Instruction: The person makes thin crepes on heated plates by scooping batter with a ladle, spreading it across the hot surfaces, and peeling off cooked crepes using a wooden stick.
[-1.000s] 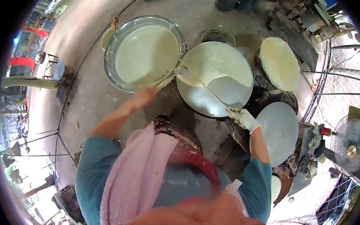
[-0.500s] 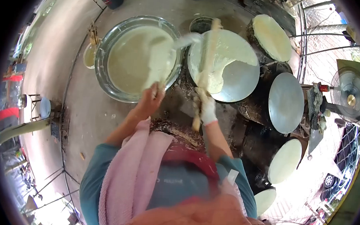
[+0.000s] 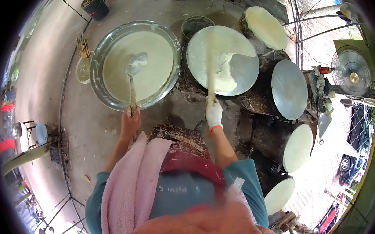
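My bare left hand (image 3: 131, 121) is closed around the handle of a metal ladle (image 3: 138, 64). The ladle's bowl is over the wide metal basin (image 3: 96, 85), which holds pale cream batter (image 3: 156, 56); some batter clings to the bowl. In a white glove, my right hand (image 3: 213, 112) grips a long wooden stick (image 3: 211, 71), blurred by motion. The stick lies across the round griddle (image 3: 245, 77). Batter (image 3: 225, 76) covers the griddle's left and upper part with a ragged edge, and bare metal shows at its right.
More round griddles stand along my right: one batter-coated (image 3: 266, 28), one bare metal (image 3: 289, 90), and pale-coated ones (image 3: 298, 148) nearer me. A bucket (image 3: 194, 26) is behind the griddle. A small container (image 3: 83, 71) with sticks is left of the basin. A fan (image 3: 352, 68) stands far right.
The ladle has swung left from between basin and griddle to over the batter. My left hand has moved left and towards me. The stick stays across the griddle, and the view has shifted slightly.
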`<action>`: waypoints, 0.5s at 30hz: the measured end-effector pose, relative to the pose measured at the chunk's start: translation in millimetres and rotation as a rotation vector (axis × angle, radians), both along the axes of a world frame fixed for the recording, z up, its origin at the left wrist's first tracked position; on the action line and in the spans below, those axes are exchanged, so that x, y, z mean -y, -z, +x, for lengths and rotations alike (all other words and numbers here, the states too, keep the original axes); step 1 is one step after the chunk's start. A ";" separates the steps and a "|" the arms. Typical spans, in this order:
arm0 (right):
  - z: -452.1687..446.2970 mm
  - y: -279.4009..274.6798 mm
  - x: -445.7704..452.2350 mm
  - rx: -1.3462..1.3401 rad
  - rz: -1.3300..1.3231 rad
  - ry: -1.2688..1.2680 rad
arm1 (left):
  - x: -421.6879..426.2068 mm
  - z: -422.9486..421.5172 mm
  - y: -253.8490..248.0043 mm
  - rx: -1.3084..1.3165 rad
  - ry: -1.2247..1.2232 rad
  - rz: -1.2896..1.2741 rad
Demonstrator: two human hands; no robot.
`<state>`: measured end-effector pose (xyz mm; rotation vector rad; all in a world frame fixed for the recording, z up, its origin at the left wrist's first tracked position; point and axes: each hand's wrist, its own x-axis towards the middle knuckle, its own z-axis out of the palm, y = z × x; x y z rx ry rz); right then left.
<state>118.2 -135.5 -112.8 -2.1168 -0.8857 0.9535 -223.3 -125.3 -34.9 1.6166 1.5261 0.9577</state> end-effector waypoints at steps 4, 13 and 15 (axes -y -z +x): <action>50.1 -30.4 22.3 0.350 -0.258 -0.094 | 8.5 16.9 -6.5 0.122 -0.104 -0.236; 121.6 -28.9 42.6 0.358 -0.277 -0.399 | 26.5 105.4 -53.8 0.387 -0.276 -0.510; 162.8 -16.7 42.0 0.454 -0.234 -0.350 | 32.1 120.7 -57.8 0.382 -0.279 -0.500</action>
